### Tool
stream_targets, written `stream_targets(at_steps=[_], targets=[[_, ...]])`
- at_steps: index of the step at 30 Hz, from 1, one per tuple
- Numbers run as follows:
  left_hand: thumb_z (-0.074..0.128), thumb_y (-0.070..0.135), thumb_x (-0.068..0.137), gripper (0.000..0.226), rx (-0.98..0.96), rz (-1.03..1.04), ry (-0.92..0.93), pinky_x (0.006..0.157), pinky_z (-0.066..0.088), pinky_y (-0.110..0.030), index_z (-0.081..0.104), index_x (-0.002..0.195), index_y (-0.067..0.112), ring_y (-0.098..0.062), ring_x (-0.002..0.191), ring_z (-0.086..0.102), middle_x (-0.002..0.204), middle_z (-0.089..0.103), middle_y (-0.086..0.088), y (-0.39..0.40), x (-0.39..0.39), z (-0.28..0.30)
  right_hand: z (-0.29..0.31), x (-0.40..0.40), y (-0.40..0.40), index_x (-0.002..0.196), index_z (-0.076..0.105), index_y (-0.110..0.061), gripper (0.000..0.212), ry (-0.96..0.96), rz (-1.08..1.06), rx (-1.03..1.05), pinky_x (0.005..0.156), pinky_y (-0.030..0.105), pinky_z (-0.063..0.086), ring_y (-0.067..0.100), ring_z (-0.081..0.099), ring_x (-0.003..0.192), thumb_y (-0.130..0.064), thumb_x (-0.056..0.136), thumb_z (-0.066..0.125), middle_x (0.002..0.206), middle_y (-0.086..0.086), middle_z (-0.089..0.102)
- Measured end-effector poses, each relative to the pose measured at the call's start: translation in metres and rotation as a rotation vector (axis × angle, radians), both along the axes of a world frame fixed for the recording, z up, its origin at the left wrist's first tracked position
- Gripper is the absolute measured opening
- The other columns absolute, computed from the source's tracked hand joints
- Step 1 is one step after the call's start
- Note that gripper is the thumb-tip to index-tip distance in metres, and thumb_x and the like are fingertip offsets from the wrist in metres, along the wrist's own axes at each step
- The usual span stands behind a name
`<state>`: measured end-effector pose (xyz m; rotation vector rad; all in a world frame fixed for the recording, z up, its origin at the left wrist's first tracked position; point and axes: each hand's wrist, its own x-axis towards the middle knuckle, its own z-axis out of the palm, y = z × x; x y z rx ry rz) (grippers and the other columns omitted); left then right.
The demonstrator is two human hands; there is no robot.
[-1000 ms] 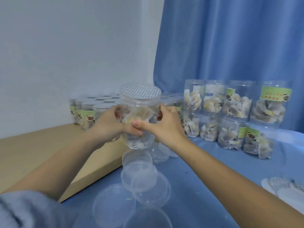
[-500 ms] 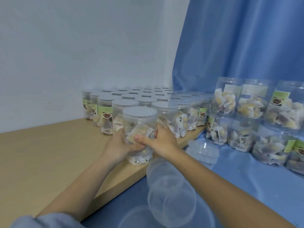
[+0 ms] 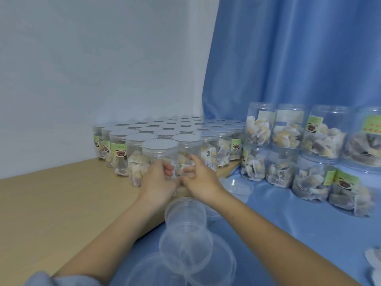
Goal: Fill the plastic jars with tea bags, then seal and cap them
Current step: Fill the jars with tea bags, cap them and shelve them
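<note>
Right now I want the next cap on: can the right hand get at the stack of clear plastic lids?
Probably yes: the right hand holds nothing, and the stack of clear plastic lids lies uncovered just below it.

1. Left hand: bare, no ring, watch or glove seen.
2. Right hand: bare, likewise unadorned.
3. Forearms: both bare up to frame edge.
4. Sleeve: light grey-blue fabric, bunched at left elbow, lower-left corner.
</note>
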<state>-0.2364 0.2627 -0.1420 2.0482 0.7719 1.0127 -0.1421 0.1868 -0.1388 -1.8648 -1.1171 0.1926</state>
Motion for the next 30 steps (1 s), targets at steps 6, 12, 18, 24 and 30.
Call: stream_targets(at_steps=[6,12,18,24,30], targets=[[0.054,-0.003,0.079,0.023,-0.011,-0.213,-0.017,0.081,0.051,-0.033,0.055,0.097,0.012,-0.020,0.085,0.057,0.087,0.059,0.001,-0.091,0.065,0.045,0.038,0.030,-0.088,0.137,0.042,-0.017,0.043,-0.073,-0.151,0.050,0.097,0.032,0.041,0.028,0.054,0.116,-0.007,0.095,0.040,0.127,0.012,0.058],[0.058,0.000,0.078,0.025,-0.083,-0.503,-0.017,0.082,0.049,-0.038,0.046,0.078,0.022,-0.022,0.081,0.056,0.074,0.055,0.003,-0.197,0.149,0.076,0.074,0.098,-0.221,0.122,0.055,-0.021,0.032,-0.078,-0.379,0.080,0.092,0.044,0.048,0.028,0.063,0.099,-0.014,0.092,0.050,0.109,0.007,0.064],[0.065,0.024,0.079,0.044,0.049,-0.633,0.044,0.085,0.052,-0.036,0.049,0.120,0.023,-0.030,0.094,0.063,0.103,0.066,-0.010,-0.285,0.224,0.104,0.094,0.145,-0.322,0.116,0.059,-0.025,0.031,-0.094,-0.553,0.138,0.091,0.045,0.049,0.027,0.063,0.096,-0.011,0.094,0.041,0.103,0.008,0.067],[0.057,0.042,0.086,0.080,0.235,-0.581,0.244,0.076,0.044,-0.029,0.008,0.149,0.035,-0.031,0.098,0.061,0.102,0.061,-0.012,-0.301,0.292,0.126,0.099,0.183,-0.364,0.122,0.056,-0.025,0.030,-0.060,-0.622,0.207,0.093,0.043,0.048,0.023,0.061,0.100,-0.021,0.096,0.042,0.111,0.000,0.060],[0.029,0.039,0.098,0.056,0.550,-0.366,0.291,0.078,0.041,-0.036,0.007,0.149,0.032,-0.036,0.110,0.055,0.120,0.059,-0.019,-0.304,0.343,0.117,0.105,0.219,-0.364,0.132,0.047,-0.027,0.036,-0.111,-0.642,0.190,0.097,0.041,0.046,0.017,0.058,0.081,-0.028,0.096,0.044,0.131,0.008,0.052]])
